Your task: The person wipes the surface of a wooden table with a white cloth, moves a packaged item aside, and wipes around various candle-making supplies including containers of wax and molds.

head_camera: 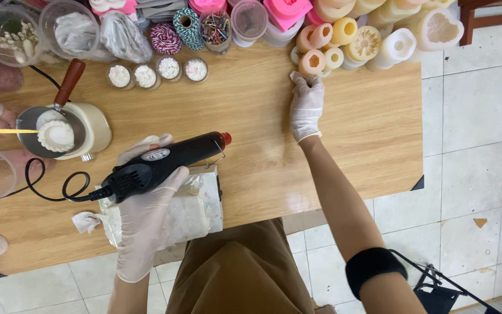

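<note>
A black heat gun [161, 164] is held in the gloved left hand [146, 215], fingers wrapped around its body, the red-tipped nozzle pointed to the right across the wooden table [251, 116]. Its black cord [47, 189] is looped on the table to the left. Directly beneath the gun, a white block wrapped in clear plastic [193, 212] is seen lying at the near edge of the table.

The gloved right hand [306, 104] is extended to the far side of the table, fingers loosely spread and flat, nothing held. Its fingertips are placed just beside a small orange and cream mould [312, 61] at the front of a cluster of pale silicone moulds [373, 35].

To the left, a cream melting pot [85, 128] with a brown handle is stationed; a white scalloped piece [56, 135] is seen resting in its pan, and a yellow stick [4, 131] is laid across it. Four small cups of white granules [158, 71] are lined up behind the pot, with spools of twine [175, 32] and clear tubs behind them.

As a judgement of progress: no mould has been brought forward, and none is seen filled on the working area. The heat gun is in hand but aimed at nothing in particular. The work is judged to be at an early, preparatory stage, with selection of a mould in hand and the pouring and finishing not yet done.
</note>
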